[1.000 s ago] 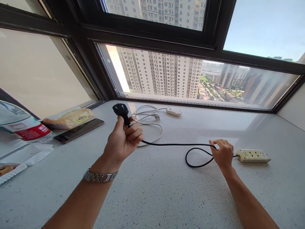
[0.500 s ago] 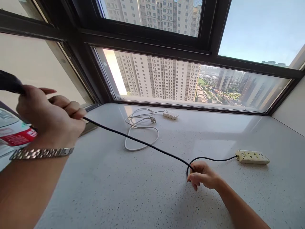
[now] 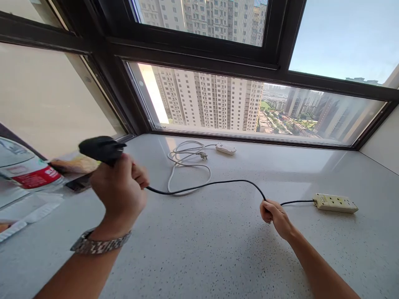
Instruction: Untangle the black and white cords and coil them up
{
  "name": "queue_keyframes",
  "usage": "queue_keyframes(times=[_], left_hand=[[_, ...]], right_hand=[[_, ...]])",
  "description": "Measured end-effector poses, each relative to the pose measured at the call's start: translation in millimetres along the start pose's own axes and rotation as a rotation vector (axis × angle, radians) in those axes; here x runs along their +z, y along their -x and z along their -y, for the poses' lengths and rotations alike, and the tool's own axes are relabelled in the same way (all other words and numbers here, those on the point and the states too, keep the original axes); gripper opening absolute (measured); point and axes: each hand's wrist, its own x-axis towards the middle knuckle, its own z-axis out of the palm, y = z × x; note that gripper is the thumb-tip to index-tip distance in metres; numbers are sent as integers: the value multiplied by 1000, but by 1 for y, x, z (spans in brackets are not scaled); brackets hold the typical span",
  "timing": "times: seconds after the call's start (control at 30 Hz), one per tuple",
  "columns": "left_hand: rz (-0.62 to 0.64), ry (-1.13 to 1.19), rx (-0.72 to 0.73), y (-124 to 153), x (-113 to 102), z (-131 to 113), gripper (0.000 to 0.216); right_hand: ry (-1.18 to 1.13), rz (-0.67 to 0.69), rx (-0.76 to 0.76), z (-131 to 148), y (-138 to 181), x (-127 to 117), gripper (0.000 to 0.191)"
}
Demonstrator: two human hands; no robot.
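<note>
Nearest, the left hand (image 3: pixel 120 189) is raised above the pale speckled stone worktop (image 3: pixel 202 249), fist closed around the black power cord (image 3: pixel 205 183) just behind its black moulded plug (image 3: pixel 99 148); the plug sticks out past the thumb side, and its pins cannot be made out. A silver metal watch (image 3: pixel 96 245) circles that wrist, and the forearm runs out of view at the bottom edge. Further right, the right hand (image 3: pixel 274 214) rests low on the worktop, fingers curled shut on the same cord, so the stretch inside the fist is hidden. Between the hands the cord arcs loosely, crossing over a coiled white cable (image 3: pixel 187 166) that lies beyond them. From the right hand a short run of cord leads rightward to a cream rectangular plastic power strip (image 3: pixel 335 203) lying flat. Left of the left hand, partly hidden by it, sit a dark flat phone (image 3: pixel 77 185), a yellowish packet (image 3: pixel 75 164) and a clear plastic bottle with a red label (image 3: pixel 28 174), cut off by the frame edge. Farthest back, a small white adapter block (image 3: pixel 226 148) lies near the dark-framed window (image 3: pixel 199 62).
</note>
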Motion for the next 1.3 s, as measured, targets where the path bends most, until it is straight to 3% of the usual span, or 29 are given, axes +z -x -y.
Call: queue_keyframes(times=[0.07, 0.17, 0.27, 0.37, 0.5, 0.63, 0.7, 0.8, 0.9, 1.0, 1.07, 1.13, 1.23, 1.3], left_hand=[[-78, 222, 55, 18, 33, 33, 35], [23, 478, -146, 41, 92, 73, 44], [148, 461, -328, 52, 134, 93, 48], [251, 357, -337, 57, 148, 103, 46], [421, 295, -326, 67, 144, 114, 44], [293, 453, -320, 64, 138, 111, 47], [226, 555, -323, 53, 133, 105, 47], [164, 617, -324, 33, 118, 97, 48], [144, 568, -281, 18, 99, 93, 44], [115, 504, -209, 8, 80, 92, 38], [75, 472, -155, 3, 69, 93, 34], [1, 452, -97, -3, 60, 92, 30], [-156, 444, 6, -9, 53, 91, 26], [-271, 442, 87, -9, 53, 89, 27]], right_hand=[[9, -20, -69, -5, 1, 15, 48], [149, -42, -210, -11, 4, 26, 48], [367, 34, -316, -7, 7, 25, 45], [517, 180, -342, -1, 9, 24, 42], [504, 244, -384, 0, 9, 28, 46], [498, 222, -396, 0, 6, 27, 43], [542, 105, -401, 1, 4, 22, 36], [610, -212, -411, 0, 1, 8, 29], [678, -499, -391, -5, -2, -12, 45], [754, -619, -336, -9, -2, -32, 54], [838, -544, -275, -10, -2, -41, 53], [932, -384, -208, -9, -1, -44, 48], [1036, -112, -144, -4, 0, -37, 42], [1068, -7, -134, 1, 0, -28, 35]])
